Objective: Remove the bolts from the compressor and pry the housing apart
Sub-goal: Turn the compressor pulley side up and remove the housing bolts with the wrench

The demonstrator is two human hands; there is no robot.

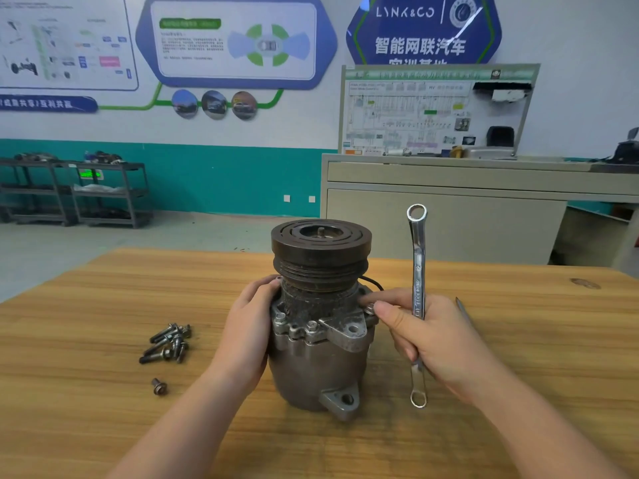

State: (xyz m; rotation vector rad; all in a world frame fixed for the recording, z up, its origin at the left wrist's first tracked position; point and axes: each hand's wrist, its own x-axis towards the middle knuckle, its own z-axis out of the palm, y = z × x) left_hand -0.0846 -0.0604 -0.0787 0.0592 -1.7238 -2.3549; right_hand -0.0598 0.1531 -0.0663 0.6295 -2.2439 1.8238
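Note:
A grey metal compressor (pixel 320 361) stands upright on the wooden table (pixel 103 426), its dark pulley (pixel 321 250) on top. Bolt heads (pixel 312 326) sit in the flange below the pulley. My left hand (pixel 247 331) holds the compressor's left side. My right hand (pixel 425 335) grips a double ring spanner (pixel 417 261) that stands upright, while its thumb and forefinger pinch a bolt (pixel 369 308) at the flange's right edge. Several loose bolts (pixel 169 342) lie in a pile to the left, and one more bolt (pixel 159 387) lies nearer to me.
A thin pointed tool (pixel 463 311) lies on the table behind my right hand. A grey cabinet (pixel 449 216) with a wiring display board stands behind the table. Dark shelf racks (pixel 76 191) line the far left wall.

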